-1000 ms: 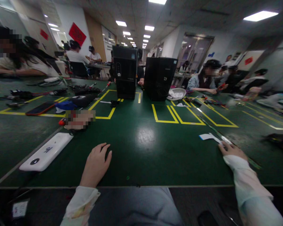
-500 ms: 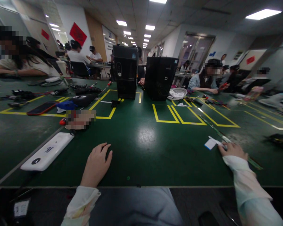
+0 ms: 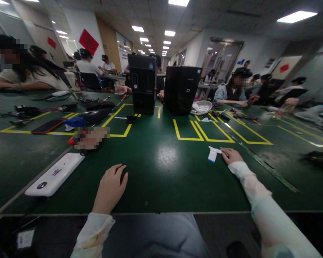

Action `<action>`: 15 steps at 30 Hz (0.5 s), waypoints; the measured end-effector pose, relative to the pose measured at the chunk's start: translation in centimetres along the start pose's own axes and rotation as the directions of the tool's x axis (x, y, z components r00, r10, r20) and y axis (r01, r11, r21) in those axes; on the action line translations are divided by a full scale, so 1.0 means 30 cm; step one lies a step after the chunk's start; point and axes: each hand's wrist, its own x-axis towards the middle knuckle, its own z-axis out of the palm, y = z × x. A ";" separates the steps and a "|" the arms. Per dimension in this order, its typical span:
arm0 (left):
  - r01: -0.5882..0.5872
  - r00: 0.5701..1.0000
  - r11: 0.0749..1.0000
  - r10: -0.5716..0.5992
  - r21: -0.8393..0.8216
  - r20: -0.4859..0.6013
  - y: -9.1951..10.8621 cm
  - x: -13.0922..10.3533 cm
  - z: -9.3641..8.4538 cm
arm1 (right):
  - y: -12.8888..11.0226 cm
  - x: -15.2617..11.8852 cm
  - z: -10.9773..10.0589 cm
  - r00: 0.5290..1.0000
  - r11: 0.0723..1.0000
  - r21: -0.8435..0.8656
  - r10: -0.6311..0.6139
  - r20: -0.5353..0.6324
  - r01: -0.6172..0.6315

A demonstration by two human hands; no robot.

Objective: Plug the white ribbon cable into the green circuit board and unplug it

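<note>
My left hand (image 3: 111,188) rests palm down near the table's front edge, fingers stretched and thumb apart, holding nothing. To the right, my right hand (image 3: 232,156) pinches one end of a white flat ribbon cable (image 3: 212,155). The cable is bent, and its blue-tipped end points toward me at the left of my fingers. It is at or just above the green tabletop (image 3: 167,186); I cannot tell which.
Two black computer towers (image 3: 142,86) stand at the back. A white power bank (image 3: 54,175) lies left, near a phone (image 3: 48,125) and tools. A white basket (image 3: 201,107) sits behind yellow tape outlines. A green strip (image 3: 269,168) runs at right. Other people sit around.
My right hand has moved left and a little away from me, carrying the ribbon cable with it. My left hand has stayed put. A co-worker's hand now shows beside the left tower.
</note>
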 end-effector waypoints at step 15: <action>0.014 1.000 1.000 -0.014 -0.002 0.004 0.004 0.002 -0.007 | -0.821 -0.095 0.044 0.747 0.667 0.391 -0.658 -0.088 0.634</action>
